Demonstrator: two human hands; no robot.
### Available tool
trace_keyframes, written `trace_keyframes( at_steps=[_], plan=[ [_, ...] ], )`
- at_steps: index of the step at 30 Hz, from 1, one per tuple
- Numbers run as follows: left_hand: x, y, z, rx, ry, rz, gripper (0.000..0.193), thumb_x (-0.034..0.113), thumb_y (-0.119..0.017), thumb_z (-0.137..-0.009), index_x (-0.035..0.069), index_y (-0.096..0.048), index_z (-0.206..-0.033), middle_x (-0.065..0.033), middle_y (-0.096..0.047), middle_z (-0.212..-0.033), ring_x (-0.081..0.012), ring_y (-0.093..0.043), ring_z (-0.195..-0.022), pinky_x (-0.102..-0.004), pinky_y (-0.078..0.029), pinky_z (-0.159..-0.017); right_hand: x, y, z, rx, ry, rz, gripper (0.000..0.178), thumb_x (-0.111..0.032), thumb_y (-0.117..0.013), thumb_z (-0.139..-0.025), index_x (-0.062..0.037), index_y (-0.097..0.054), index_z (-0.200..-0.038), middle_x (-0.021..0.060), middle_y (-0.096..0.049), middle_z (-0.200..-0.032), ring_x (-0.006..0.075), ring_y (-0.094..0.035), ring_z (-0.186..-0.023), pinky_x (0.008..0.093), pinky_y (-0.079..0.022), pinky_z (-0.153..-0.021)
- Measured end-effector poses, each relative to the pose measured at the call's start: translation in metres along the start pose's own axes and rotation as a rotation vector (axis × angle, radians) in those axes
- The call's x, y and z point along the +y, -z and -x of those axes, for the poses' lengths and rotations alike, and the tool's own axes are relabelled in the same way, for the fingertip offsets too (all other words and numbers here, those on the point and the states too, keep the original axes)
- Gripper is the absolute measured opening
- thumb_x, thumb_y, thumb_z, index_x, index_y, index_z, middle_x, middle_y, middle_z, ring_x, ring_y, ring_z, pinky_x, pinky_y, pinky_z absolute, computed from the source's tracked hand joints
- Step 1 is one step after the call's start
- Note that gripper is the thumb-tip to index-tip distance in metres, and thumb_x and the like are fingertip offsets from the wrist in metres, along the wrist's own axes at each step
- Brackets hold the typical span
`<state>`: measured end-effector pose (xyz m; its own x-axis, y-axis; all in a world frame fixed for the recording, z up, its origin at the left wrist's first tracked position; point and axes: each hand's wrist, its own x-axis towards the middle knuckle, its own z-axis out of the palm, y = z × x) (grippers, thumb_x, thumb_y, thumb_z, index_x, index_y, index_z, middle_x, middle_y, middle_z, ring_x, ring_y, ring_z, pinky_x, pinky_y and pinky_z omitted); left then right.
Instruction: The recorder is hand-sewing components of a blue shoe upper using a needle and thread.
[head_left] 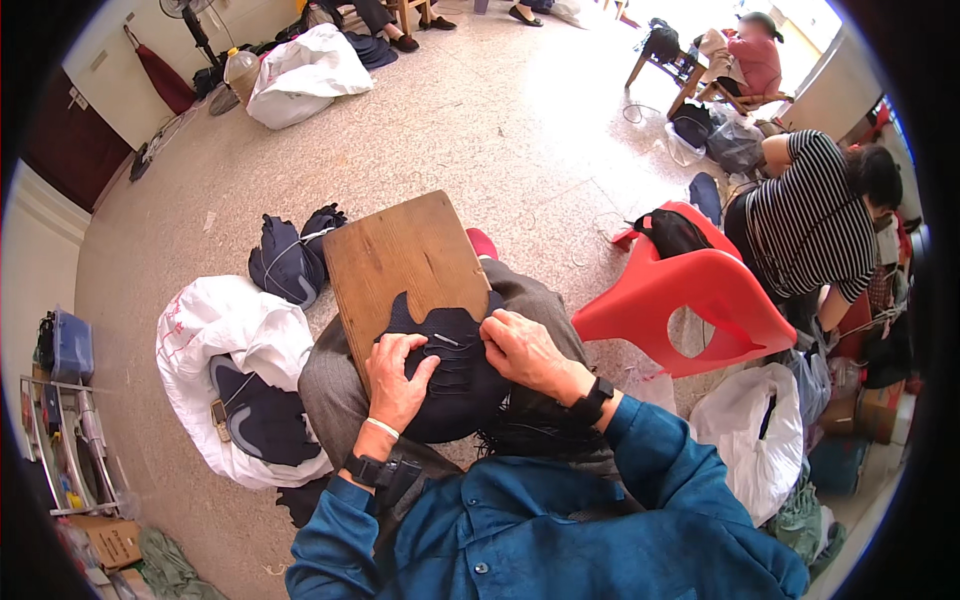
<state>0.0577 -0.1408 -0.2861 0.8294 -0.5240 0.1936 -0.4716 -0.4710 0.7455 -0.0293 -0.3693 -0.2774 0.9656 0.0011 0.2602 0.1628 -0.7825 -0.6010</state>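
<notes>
A dark navy fabric shoe upper (440, 400) lies over the near end of a wooden board (405, 250) across my lap. Rows of dark lacing cross its middle, and a short thin whitish piece (446, 341) rests near the top row. My left hand (398, 388) touches the upper's left side, thumb and forefinger apart with nothing visible between them. On the right side, the fingers of my right hand (530, 350) are pinched together at the upper's edge. What they grip is too small to make out.
Left of my legs, a white sack (235, 315) holds more dark uppers, beside a tied navy bundle (285, 262). At right stand a red plastic stool (690, 300) and another white bag (750, 430). A person in stripes (810, 215) bends beyond the stool; others sit farther off.
</notes>
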Motion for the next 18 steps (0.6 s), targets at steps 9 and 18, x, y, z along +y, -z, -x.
trace_keyframes(
  at_steps=[9, 18],
  plan=[
    [0.029, 0.013, -0.022, -0.018, -0.165, -0.269, 0.029, 0.007, -0.078, -0.080, 0.007, -0.069, -0.107, -0.0077, -0.065, -0.105, -0.0280, -0.064, -0.096, -0.0402, -0.049, -0.084, -0.009, 0.003, 0.005, 0.061, -0.023, -0.127, 0.011, -0.008, -0.066, -0.089, -0.0068, -0.059, -0.098, 0.0135, -0.061, -0.091, 0.0364, -0.066, -0.086, 0.0440, -0.055, -0.072],
    [0.036, -0.015, -0.021, -0.145, -0.080, 0.252, 0.017, -0.001, -0.068, -0.088, 0.000, -0.070, -0.104, -0.0167, -0.071, -0.092, -0.0333, -0.071, -0.085, -0.0388, -0.056, -0.075, -0.021, -0.012, 0.000, 0.181, 0.007, -0.356, 0.016, 0.000, -0.066, -0.089, -0.0019, -0.061, -0.104, 0.0174, -0.064, -0.096, 0.0380, -0.067, -0.089, 0.0420, -0.055, -0.076]
  ],
)
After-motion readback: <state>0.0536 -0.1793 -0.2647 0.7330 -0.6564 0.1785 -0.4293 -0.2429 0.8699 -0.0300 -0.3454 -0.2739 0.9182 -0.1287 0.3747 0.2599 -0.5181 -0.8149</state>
